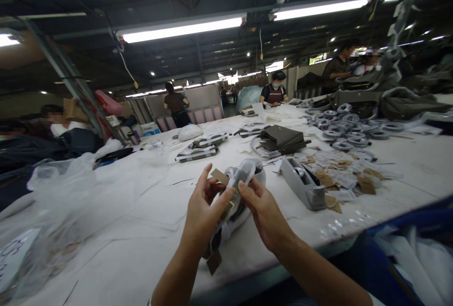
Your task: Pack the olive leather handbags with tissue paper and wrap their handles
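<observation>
"Bare forearms [311, 263] come nearest. What are the fingers doing?"

"Right hand [265, 214] first: thumb and forefinger almost meet, pinching the clear film [248, 170] at the top of a wrapped bundle [230, 226]. The left hand [203, 204] is looser — forefinger raised and clear, thumb down on the bundle, other fingers half curled. Whether those grip anything, I can't tell."

"Where is the bundle?"

"On the white table [148, 211], left of the grey tape dispenser [302, 186] and reaching nearer to the camera than it does. One brown tag [213, 262] hangs from its near end, and a card tag [220, 176] sticks up by the left fingers."

"And around the dispenser?"

"Right of it, a loose heap of tags and papers [348, 174]. Just beyond it, a dark folded bag [281, 138]. Beyond and to the right, a pile of grey coils [341, 124], with larger dark bags [375, 96] behind them. Beyond and to the left, some banded dark pieces [198, 153]. Well to its left, crumpled clear plastic [67, 178]; to its right and nearer, past the table edge, a blue bin [399, 268] holding white material."

"Anyone else?"

"Several people — a masked one [275, 91] well beyond the dispenser, and another [175, 103], back turned, farther left."
</observation>
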`<state>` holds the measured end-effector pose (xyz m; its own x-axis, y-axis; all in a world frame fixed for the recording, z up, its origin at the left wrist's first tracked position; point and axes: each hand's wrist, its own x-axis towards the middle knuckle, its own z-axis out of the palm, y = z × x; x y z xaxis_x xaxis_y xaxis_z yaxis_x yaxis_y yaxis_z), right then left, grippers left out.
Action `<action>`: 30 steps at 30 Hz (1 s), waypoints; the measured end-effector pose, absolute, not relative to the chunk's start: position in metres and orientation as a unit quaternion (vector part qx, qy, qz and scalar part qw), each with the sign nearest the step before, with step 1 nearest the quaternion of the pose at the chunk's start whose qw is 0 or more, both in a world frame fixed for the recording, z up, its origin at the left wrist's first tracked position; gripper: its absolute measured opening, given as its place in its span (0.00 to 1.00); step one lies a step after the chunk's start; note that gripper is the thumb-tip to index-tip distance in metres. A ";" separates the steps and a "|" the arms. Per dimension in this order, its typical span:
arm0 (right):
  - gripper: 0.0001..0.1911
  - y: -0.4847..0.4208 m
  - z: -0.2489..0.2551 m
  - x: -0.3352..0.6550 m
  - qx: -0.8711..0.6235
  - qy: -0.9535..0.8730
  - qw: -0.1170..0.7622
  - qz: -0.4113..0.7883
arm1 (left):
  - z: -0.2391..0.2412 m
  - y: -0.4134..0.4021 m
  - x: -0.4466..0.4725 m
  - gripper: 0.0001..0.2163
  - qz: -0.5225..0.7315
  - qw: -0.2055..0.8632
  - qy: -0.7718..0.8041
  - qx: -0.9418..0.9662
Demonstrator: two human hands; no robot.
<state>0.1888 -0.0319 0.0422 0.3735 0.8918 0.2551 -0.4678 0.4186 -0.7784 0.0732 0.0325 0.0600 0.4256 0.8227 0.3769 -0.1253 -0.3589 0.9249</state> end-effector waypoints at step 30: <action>0.23 -0.026 0.014 0.224 -0.148 -0.383 0.690 0.595 | 0.064 0.035 0.066 0.15 0.446 0.475 0.269 0.709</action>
<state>0.2241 -0.0255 0.0137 -0.0030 0.9354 0.3536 -0.7088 0.2475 -0.6606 0.0659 0.0352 0.0636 0.4577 0.8052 0.3770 -0.0417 -0.4041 0.9138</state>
